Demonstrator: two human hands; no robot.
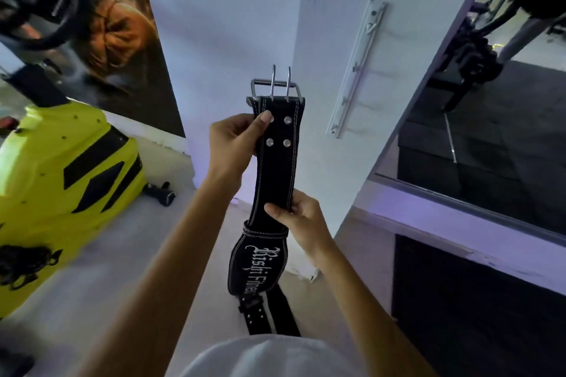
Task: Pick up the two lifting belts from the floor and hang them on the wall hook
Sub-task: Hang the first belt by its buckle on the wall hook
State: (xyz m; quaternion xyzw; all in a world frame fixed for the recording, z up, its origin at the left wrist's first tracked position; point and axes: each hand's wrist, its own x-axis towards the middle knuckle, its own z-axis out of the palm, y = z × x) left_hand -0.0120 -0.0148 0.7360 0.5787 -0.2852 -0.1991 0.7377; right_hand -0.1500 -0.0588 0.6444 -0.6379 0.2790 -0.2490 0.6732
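Lifting belt (277, 159), black with pale stitching, is held up lengthwise in front of the white wall (232, 40), its chrome two-prong buckle (274, 87) uppermost and both prongs pointing up. The left hand (234, 142) grips the belt's left edge just below the buckle, thumb pressed on the front face beside four metal rivets (278, 131). The right hand (298, 219) pinches the right edge lower down, fingers curled over the strap just above a stitched keeper loop (265, 231). Below that loop the belt widens into its back pad, printed with white lettering (260, 269), and hangs down toward the floor.

A second belt (269, 312), also black, lies flat on the pale floor (122, 254) directly beneath the hanging end, its buckle end nearest the first belt's pad; whether the two touch cannot be told. It runs toward the bottom edge of the view, where a white garment (266, 358) on the person covers its far part.

On the wall to the right of the raised buckle is a white hook rail (356, 70) with several pegs, all bare. Right of it stands a mirror (490, 101). At the left edge sits a yellow-green machine (61, 177), with a poster (122, 27) on the wall behind it.
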